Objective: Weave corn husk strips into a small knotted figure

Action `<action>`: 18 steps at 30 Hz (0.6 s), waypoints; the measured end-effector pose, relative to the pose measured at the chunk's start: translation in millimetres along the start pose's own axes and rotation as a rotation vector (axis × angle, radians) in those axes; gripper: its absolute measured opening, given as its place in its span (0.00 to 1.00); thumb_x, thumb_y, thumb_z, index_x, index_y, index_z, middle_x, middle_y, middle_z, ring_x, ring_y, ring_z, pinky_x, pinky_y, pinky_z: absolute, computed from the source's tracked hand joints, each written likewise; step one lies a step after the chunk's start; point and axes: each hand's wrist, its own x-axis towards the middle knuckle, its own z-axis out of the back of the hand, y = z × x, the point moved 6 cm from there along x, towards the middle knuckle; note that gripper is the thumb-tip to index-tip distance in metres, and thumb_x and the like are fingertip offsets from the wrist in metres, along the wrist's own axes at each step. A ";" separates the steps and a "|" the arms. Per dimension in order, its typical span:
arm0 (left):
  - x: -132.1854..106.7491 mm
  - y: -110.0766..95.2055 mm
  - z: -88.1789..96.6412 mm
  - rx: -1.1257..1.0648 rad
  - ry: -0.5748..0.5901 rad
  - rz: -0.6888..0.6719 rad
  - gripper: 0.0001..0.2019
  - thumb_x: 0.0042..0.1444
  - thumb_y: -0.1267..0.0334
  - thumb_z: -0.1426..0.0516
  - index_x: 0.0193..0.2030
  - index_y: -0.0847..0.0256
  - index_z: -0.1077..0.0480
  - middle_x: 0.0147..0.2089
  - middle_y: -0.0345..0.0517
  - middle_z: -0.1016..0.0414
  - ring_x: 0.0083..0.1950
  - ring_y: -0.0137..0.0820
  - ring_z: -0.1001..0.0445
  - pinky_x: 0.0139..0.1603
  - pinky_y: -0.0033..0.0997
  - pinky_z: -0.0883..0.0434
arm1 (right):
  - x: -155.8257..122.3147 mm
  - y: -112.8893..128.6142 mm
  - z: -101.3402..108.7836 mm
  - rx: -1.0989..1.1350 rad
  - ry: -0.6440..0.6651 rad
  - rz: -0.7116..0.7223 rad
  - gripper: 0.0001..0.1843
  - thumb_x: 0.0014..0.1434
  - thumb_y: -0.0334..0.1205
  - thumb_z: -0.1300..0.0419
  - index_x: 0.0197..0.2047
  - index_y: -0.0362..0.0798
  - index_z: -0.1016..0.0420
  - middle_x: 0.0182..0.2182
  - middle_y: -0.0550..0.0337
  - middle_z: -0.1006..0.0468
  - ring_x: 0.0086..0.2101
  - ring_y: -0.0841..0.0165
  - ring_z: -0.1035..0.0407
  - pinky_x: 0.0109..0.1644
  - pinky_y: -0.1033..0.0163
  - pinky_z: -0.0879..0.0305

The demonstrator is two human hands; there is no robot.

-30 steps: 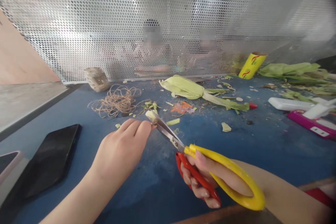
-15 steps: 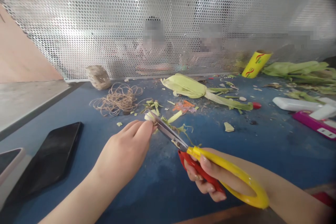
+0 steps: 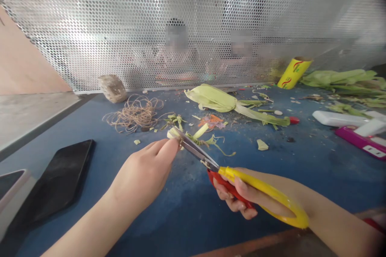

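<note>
My left hand (image 3: 147, 168) pinches a small pale-green piece of corn husk or stalk (image 3: 172, 132); its fingers cover most of it, so the exact part is unclear. In my right hand (image 3: 232, 192) are scissors (image 3: 202, 152) with one yellow and one red handle. Their blades point up and left, slightly parted, with the tips at the pinched piece beside my left fingertips. Green and pale plant trimmings (image 3: 200, 131) lie just behind the blades. Farther back, a husk-wrapped ear-shaped bundle (image 3: 215, 98) rests on the blue table (image 3: 181, 217).
Tangled twine (image 3: 137, 113) and a wrapped roll (image 3: 113, 88) are at back left, a black phone (image 3: 57, 176) at near left. A yellow tube (image 3: 294, 73), husks (image 3: 343, 80) and a purple-and-white device (image 3: 358, 138) stand right. Behind a perforated metal screen (image 3: 120, 28) people sit.
My right hand and the scissors' handles have moved slightly upward. The blades still meet the piece in my left hand, which has barely shifted. A thin green strand behind the blades shows more fully.
</note>
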 end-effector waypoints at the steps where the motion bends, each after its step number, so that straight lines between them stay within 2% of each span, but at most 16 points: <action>1: -0.8 0.7 -1.6 0.030 0.007 -0.004 0.09 0.52 0.74 0.59 0.30 0.58 0.42 0.25 0.40 0.31 0.23 0.29 0.31 0.21 0.24 0.38 | -0.8 2.3 2.5 -0.050 -0.026 0.010 0.30 0.47 0.69 0.50 0.32 0.47 0.44 0.28 0.65 0.46 0.25 0.79 0.50 0.23 0.76 0.50; 4: -3.1 2.7 -7.3 0.134 0.076 -0.013 0.11 0.48 0.75 0.59 0.30 0.58 0.40 0.20 0.37 0.36 0.17 0.29 0.36 0.17 0.26 0.47 | -2.6 5.5 7.7 -0.138 -0.065 -0.032 0.31 0.47 0.70 0.52 0.32 0.47 0.45 0.27 0.65 0.45 0.23 0.79 0.49 0.21 0.76 0.50; 7: -4.3 3.3 -8.9 0.178 0.114 -0.018 0.13 0.45 0.75 0.59 0.30 0.57 0.39 0.16 0.36 0.43 0.14 0.28 0.41 0.17 0.27 0.53 | -4.1 7.9 11.4 -0.190 -0.094 -0.101 0.34 0.41 0.73 0.51 0.30 0.47 0.45 0.26 0.65 0.45 0.21 0.80 0.50 0.18 0.77 0.52; 10: -4.1 3.0 -8.4 0.177 0.114 -0.021 0.14 0.44 0.75 0.59 0.31 0.58 0.38 0.15 0.35 0.46 0.14 0.27 0.44 0.17 0.26 0.53 | -5.7 9.4 12.8 -0.190 -0.118 -0.154 0.35 0.39 0.75 0.51 0.28 0.48 0.46 0.24 0.67 0.46 0.20 0.81 0.52 0.16 0.78 0.54; 14: -3.0 2.4 -10.1 0.152 0.137 -0.015 0.14 0.45 0.75 0.59 0.32 0.58 0.37 0.15 0.36 0.45 0.14 0.27 0.44 0.17 0.26 0.52 | -6.4 8.4 11.8 -0.178 -0.118 -0.162 0.33 0.42 0.73 0.52 0.28 0.48 0.47 0.23 0.68 0.46 0.18 0.82 0.53 0.14 0.79 0.55; 18: -2.1 -0.7 -10.8 0.121 0.133 -0.047 0.13 0.47 0.75 0.59 0.30 0.58 0.37 0.17 0.36 0.41 0.15 0.27 0.42 0.17 0.26 0.50 | -4.4 0.1 16.8 -0.116 -0.191 -0.194 0.30 0.47 0.70 0.53 0.27 0.48 0.49 0.22 0.69 0.46 0.16 0.83 0.53 0.12 0.80 0.57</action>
